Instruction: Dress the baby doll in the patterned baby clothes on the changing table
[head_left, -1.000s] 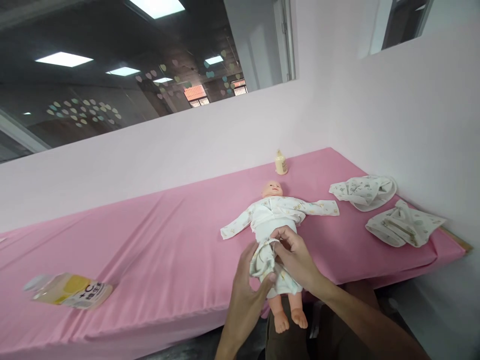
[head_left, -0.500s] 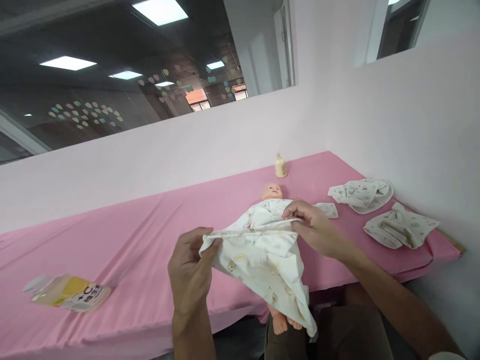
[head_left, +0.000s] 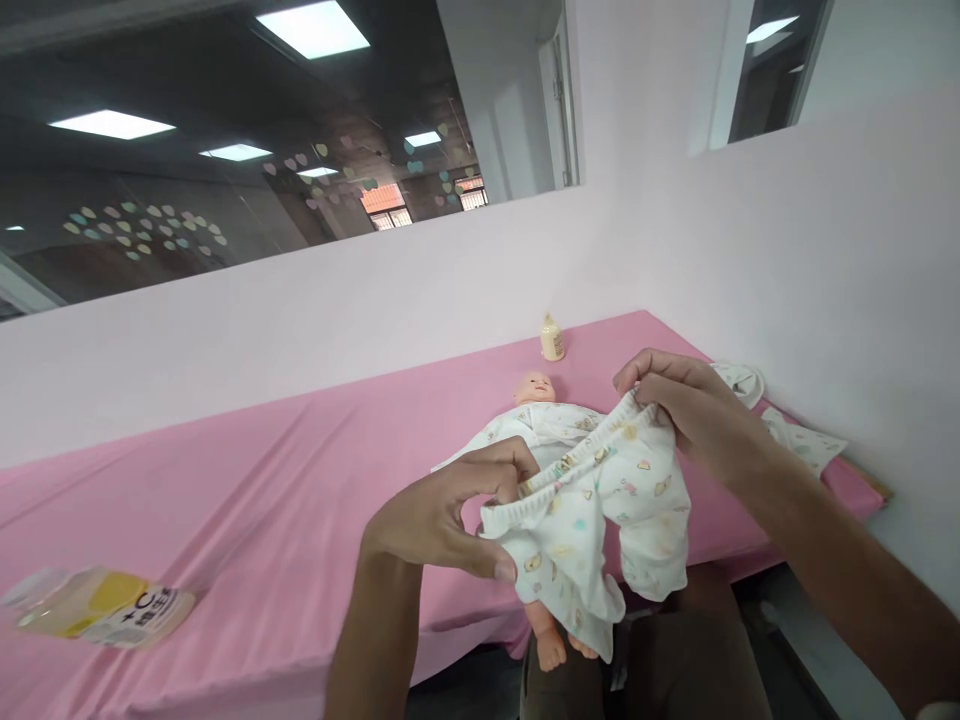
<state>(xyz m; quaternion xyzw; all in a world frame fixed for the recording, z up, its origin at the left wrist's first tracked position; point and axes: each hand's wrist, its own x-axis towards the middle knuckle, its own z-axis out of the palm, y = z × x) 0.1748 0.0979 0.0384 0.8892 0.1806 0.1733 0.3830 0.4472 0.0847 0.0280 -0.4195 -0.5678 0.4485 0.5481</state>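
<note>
A pair of white printed baby pants hangs in the air between my two hands, its elastic waistband slanting up to the right and its legs dangling. My left hand has the waistband's left end, fingers at the opening and thumb on the outer side. The right end is pinched in my right hand. Behind the pants a baby doll lies face up in a white printed top. Its bare feet show below the pants at the table's front edge; the middle of its body is hidden.
Pink cloth covers the table. A pale pump bottle stands beyond the doll's head. At the left a clear bottle with a yellow label lies on its side. Folded printed clothes lie at the right, partly behind my right arm.
The pants have been spread open, so the waistband and both legs now show. My right hand has moved right and up; my left hand has shifted right along the waistband's end.
</note>
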